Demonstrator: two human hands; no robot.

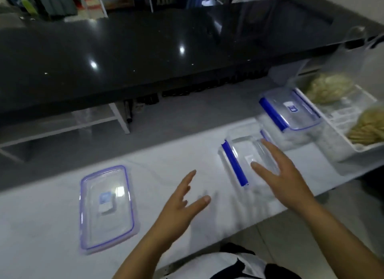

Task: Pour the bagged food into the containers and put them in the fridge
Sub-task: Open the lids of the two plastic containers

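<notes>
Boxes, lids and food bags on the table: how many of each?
Clear boxes: 2, the open box and the lidded box
Loose lid: 1
Food bags: 2, the far bag and the near bag
Total: 5

Two hands show: the left hand (178, 204) and the right hand (284, 174), both with fingers spread and holding nothing.

Two clear containers with blue clips stand on the white table (52, 216): an open one, the near container (245, 160), under the right hand's fingers, and a lidded one, the far container (289, 110), just behind it.

One loose lid (107, 208) lies flat at the left.

One white tray (340, 116) sits at the right, and in it lie two bags of pale food: the far bag (328, 87) and the near bag (367, 127).

One black counter (145, 50) runs behind the table.
</notes>
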